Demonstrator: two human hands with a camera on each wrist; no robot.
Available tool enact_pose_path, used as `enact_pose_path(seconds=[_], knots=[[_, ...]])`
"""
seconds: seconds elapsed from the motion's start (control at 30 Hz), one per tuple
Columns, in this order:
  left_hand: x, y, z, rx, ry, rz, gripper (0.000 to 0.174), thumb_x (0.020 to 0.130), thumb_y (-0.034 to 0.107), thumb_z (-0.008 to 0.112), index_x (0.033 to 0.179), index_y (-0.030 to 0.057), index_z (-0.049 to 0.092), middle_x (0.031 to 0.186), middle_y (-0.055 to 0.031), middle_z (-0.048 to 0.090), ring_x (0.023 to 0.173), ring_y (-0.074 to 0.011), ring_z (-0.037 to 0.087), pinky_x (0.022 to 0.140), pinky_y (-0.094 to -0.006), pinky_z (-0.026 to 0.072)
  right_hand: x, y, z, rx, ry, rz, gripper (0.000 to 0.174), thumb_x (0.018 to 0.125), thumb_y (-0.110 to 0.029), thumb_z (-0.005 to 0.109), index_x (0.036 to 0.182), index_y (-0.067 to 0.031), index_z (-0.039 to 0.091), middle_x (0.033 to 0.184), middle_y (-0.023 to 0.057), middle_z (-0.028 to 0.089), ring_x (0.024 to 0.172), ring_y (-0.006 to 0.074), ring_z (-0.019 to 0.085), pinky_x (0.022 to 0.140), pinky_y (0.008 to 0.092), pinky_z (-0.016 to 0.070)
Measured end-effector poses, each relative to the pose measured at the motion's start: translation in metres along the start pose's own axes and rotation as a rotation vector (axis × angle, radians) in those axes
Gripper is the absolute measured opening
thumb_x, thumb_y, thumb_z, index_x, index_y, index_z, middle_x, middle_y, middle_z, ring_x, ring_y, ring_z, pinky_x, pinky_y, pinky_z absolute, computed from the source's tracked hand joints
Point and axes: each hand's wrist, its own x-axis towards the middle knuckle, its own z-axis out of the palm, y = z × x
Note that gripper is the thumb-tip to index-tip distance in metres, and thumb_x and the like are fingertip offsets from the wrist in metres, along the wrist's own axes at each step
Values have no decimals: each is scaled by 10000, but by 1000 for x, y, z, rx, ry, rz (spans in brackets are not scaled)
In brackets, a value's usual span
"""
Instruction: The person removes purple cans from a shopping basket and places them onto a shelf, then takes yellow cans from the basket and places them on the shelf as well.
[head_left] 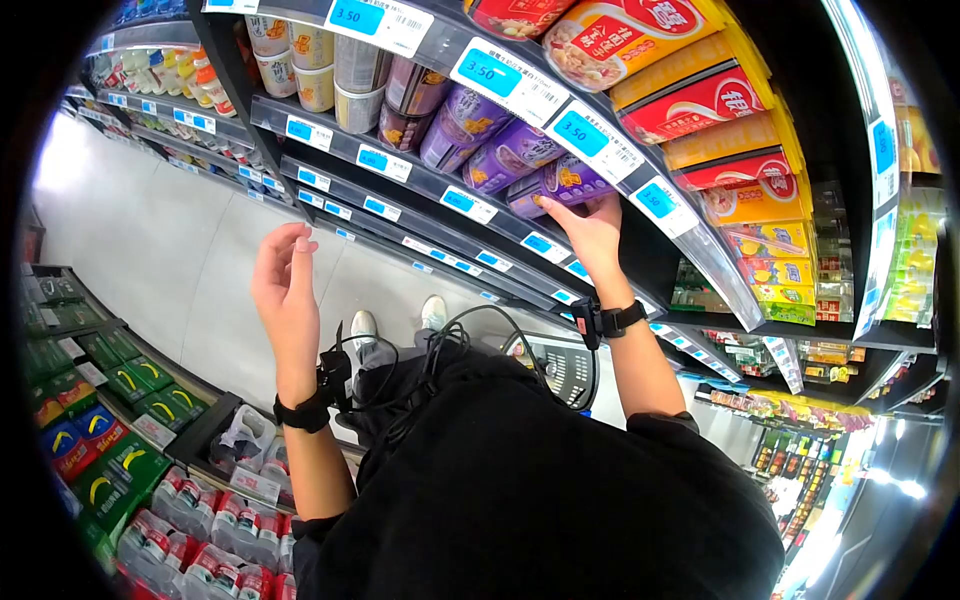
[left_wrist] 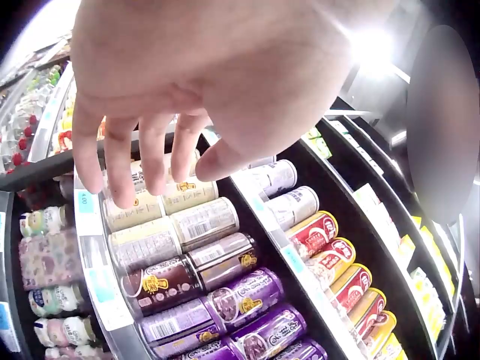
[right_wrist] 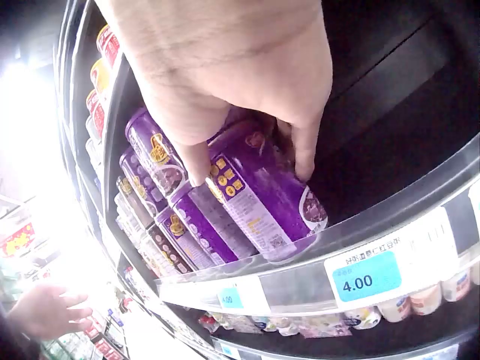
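On the shelf, my right hand holds the end purple can of a row, thumb on one side and fingers on the other. The can stands at the shelf's front lip, with its label toward the right wrist view. More purple cans stand beside it, two high. My left hand hangs in the air away from the shelf, its fingers loosely bent and holding nothing. In the left wrist view, that hand's palm overlaps brown and cream cans.
A clear lip with blue price tags edges the shelf. Dark shelf space lies right of the held can. Above are red and yellow cans. Behind me stand packs of bottles and green cartons. A grey basket is near my feet.
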Motion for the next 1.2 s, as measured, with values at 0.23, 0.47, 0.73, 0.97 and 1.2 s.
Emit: enact_pose_path(seconds=[0.23,0.47,0.73,0.97,1.2], knots=[[6,-1,-6,35,-95,11,193,937,163,547,1064,23,589,1014,-63,623,896,-157,607,813,-278,445,-1,6,7,-99,61,-35,519,687,-147,828,1065,60,540,965,138,660,858,179,645,780,301,520],[8,-14,11,-29,-241,-72,172,940,135,552,1044,3,585,984,-54,607,872,-130,562,804,-264,442,-19,2,8,-43,20,57,736,705,-65,799,1283,4,349,1235,149,498,1117,215,526,933,341,451],[-30,-43,76,-1,-785,-293,176,928,153,572,1028,9,586,961,-54,610,844,-137,585,782,-267,447,-164,-3,-40,-168,359,266,308,858,-148,658,1130,-43,556,818,46,627,763,118,603,664,271,485],[-75,-40,152,208,-1176,-275,201,946,161,524,1060,3,574,969,-77,623,851,-141,603,771,-256,464,-368,70,-79,84,1058,605,199,882,-163,625,993,1,608,698,38,606,632,78,542,582,253,461],[-163,-49,251,339,-1388,-221,199,950,176,534,1063,18,580,982,-74,611,836,-141,605,762,-255,473,-480,104,-105,306,1450,694,166,903,-141,593,940,20,599,716,33,606,650,83,573,587,231,475]])
